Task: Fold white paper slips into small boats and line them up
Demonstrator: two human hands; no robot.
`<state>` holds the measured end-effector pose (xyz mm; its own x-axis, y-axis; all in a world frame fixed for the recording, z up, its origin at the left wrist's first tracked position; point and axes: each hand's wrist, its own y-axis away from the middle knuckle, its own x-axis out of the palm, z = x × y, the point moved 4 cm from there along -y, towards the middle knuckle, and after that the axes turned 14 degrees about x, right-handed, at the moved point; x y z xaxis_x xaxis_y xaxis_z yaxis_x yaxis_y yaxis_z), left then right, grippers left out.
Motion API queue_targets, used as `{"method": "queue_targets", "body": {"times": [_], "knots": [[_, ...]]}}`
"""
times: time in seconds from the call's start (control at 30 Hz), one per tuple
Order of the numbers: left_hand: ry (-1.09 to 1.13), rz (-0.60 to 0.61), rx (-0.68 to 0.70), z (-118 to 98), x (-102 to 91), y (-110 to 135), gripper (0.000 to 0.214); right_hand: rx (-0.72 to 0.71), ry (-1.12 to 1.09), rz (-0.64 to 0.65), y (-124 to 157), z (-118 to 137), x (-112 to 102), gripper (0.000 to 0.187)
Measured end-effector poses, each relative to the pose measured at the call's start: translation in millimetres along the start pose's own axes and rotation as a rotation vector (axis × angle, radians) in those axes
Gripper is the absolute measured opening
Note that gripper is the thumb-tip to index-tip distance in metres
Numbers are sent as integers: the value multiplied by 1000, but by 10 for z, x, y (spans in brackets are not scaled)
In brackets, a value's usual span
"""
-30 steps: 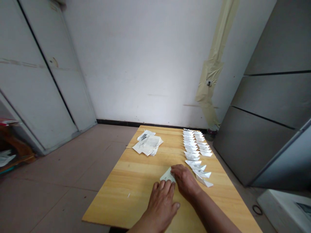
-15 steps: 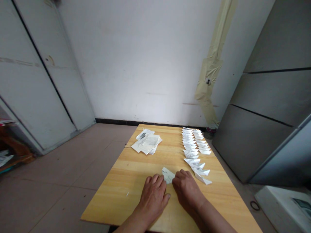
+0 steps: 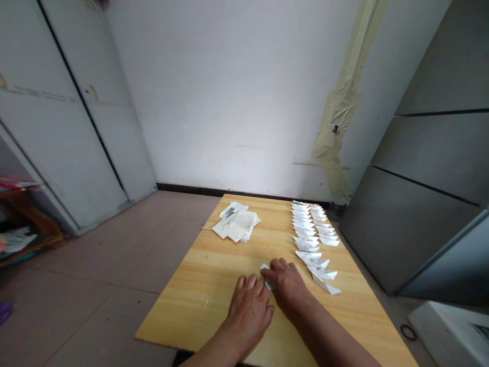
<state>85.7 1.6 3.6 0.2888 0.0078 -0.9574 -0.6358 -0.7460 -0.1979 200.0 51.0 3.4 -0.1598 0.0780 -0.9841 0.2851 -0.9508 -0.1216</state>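
Near the middle of the wooden counter [image 3: 208, 285], a small folded paper [image 3: 265, 267] lies almost hidden under both hands. The left hand [image 3: 250, 306] lies flat, palm down, fingertips at its edge; the right hand [image 3: 287, 282] presses down on it, gripping nothing. A loose paper stack [image 3: 237, 225] sits at the counter's far left, and rows of folded papers [image 3: 311, 239] run along its right side.

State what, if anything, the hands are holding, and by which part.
Both the left hand and right hand press a small white folded paper piece against the light wooden table, covering all but its far corner. It is not lifted.
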Motion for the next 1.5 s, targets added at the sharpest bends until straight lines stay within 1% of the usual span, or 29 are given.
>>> {"method": "queue_targets", "body": {"times": [0.1,0.17,0.27,0.33,0.4,0.47,0.53,0.63,0.7,0.8,0.93,1.17,1.27,1.5], "knots": [[-6,-5,-9,2,-1,-18,21,44,37,7,-68,19,-6,19],[-19,-18,-9,13,1,-41,17,74,14,26,-139,-8,-25,23],[-35,-26,-5,50,10,-90,11,106,-162,18,-231,-111,-59,34],[-35,-36,-5,84,18,-123,11,149,-278,-1,-245,-222,-52,33],[-29,-52,-2,114,31,-146,14,249,-327,-20,-201,-356,-14,30],[-20,-61,7,128,52,-154,14,343,-317,-37,-105,-462,25,29],[-8,-69,18,121,74,-149,11,360,-307,-36,7,-490,41,25],[3,-80,28,78,90,-126,11,349,-281,-45,129,-427,2,16],[4,-81,26,48,90,-109,12,360,-249,-40,156,-357,-38,13],[7,-78,20,23,82,-92,13,390,-200,-10,142,-268,-86,15],[23,-65,21,24,78,-81,14,432,-145,33,99,-216,-121,17],[43,-59,6,31,96,-59,20,451,-91,69,53,-141,-114,19],[52,-76,13,25,96,-43,23,468,-83,79,34,-129,-102,19],[44,-94,12,27,118,-31,23,495,-89,135,-59,-164,-105,19]]}}
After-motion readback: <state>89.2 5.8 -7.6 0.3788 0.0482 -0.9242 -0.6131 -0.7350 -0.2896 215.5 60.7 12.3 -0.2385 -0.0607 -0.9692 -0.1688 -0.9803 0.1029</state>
